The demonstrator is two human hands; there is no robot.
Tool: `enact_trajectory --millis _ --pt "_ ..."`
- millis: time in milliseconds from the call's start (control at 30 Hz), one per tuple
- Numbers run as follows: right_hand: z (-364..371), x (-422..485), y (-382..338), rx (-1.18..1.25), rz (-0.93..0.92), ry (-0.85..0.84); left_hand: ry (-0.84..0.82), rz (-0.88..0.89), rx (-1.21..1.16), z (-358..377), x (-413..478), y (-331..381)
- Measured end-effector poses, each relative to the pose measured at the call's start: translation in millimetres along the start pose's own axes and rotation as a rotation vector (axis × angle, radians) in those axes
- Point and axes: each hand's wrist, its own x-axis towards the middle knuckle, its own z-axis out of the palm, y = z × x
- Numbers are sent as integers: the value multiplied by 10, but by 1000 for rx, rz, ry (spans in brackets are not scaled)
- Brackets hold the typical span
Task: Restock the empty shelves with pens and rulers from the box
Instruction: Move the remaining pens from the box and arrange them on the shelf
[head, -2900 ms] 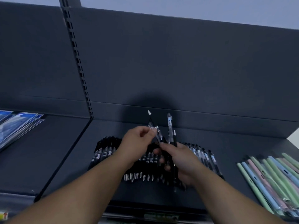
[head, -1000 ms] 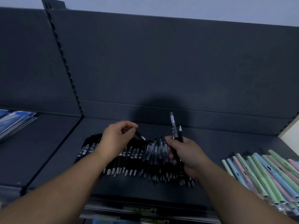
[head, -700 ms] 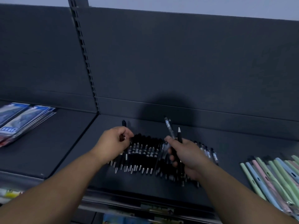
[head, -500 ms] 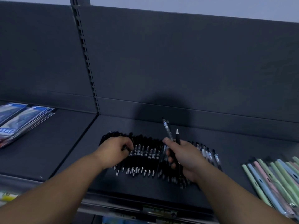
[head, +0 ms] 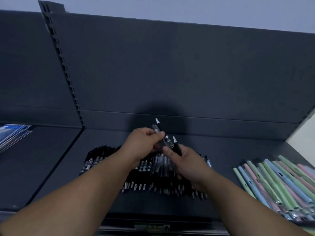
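Note:
A row of black pens [head: 146,169] lies across the dark shelf [head: 59,167], tips toward me. My right hand [head: 187,162] is above the row and holds a small bunch of black pens [head: 176,147] upright, white ends up. My left hand [head: 144,143] has come over to this bunch, its thumb and fingers pinched on one clear-barrelled pen [head: 159,132] that sticks up from it. The box is not in view.
Pastel green, blue and pink pens [head: 279,181] lie in a row on the shelf at the right. Blue packets [head: 12,135] lie on the neighbouring shelf at the left. A slotted upright [head: 63,65] divides the dark back panels.
My left hand left the row of pens on the shelf and rose to the right, where it now pinches a pen in my right hand's bunch. My right hand stayed roughly put.

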Motion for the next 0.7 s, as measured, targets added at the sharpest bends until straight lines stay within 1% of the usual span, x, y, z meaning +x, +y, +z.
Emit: enact_trajectory --millis 67,133,167,200,267,367,467,533,633,700 --pt "-77 12 39 -9 25 37 -48 -46 -161 50 14 29" --pt "-146 26 77 31 58 92 2 -38 -213 28 70 25" --pt "-186 35 97 47 74 137 50 -30 -196 3 102 4" --pt "-227 41 115 55 91 185 85 -26 -140 -16 128 -31" --pt "-311 58 155 92 130 244 85 -25 65 24 145 -115" --pt "-370 69 195 195 189 232 20 -17 379 230 192 -280" --pt "-384 41 206 291 226 187 4 27 793 420 292 -421" --pt "-416 14 201 343 227 162 29 43 862 488 322 -492" --pt "-492 -13 218 352 214 139 17 55 811 525 337 -545" --pt "-527 -18 244 328 204 122 35 85 735 526 315 -524"
